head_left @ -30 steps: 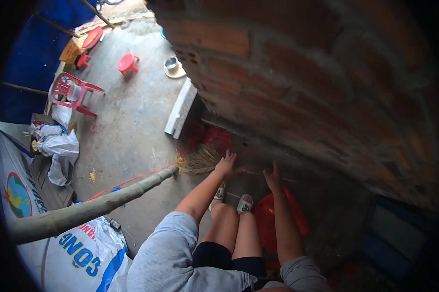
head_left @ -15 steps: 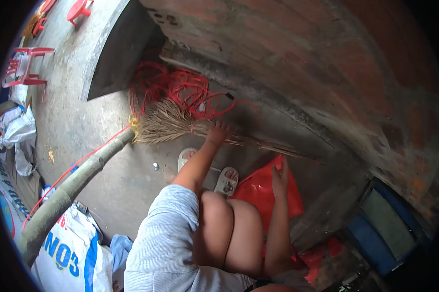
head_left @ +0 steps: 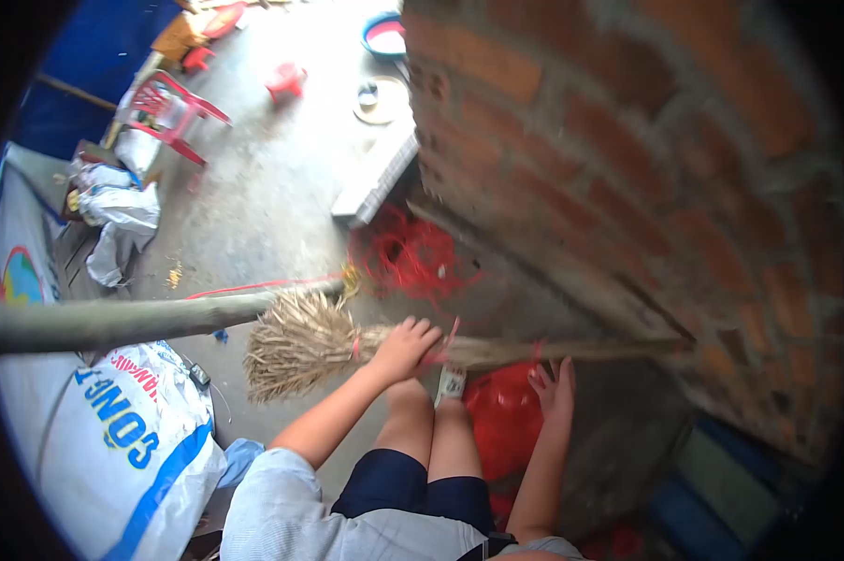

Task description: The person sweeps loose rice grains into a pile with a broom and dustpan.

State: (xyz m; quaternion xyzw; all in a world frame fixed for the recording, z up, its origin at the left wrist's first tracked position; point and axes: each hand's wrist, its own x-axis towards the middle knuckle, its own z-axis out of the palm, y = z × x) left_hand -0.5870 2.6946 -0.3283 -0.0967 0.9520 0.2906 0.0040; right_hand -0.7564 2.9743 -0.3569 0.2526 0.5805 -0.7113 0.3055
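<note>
A long bundle of dried straw stalks (head_left: 300, 351), bushy at its left end and bound with pinkish-red ties, lies across in front of my knees. My left hand (head_left: 406, 351) is closed over the bundle just right of the bushy part. Below the thin right part, my right hand (head_left: 555, 388) has its fingers apart and holds nothing, fingertips right at the stalks. A shiny red plastic bag (head_left: 501, 421) lies on the floor between my knees and right forearm.
A thick bamboo pole (head_left: 160, 323) juts in from the left, near a tangle of red strapping (head_left: 408, 252). The brick wall (head_left: 646, 140) rises on the right. White printed sacks (head_left: 141, 439) lie at lower left; a red chair (head_left: 174, 112) stands farther back.
The bundle has come up nearer to me, with my left hand on it. My right hand is now closer to its thin end. The view has shifted, showing more floor at the back.
</note>
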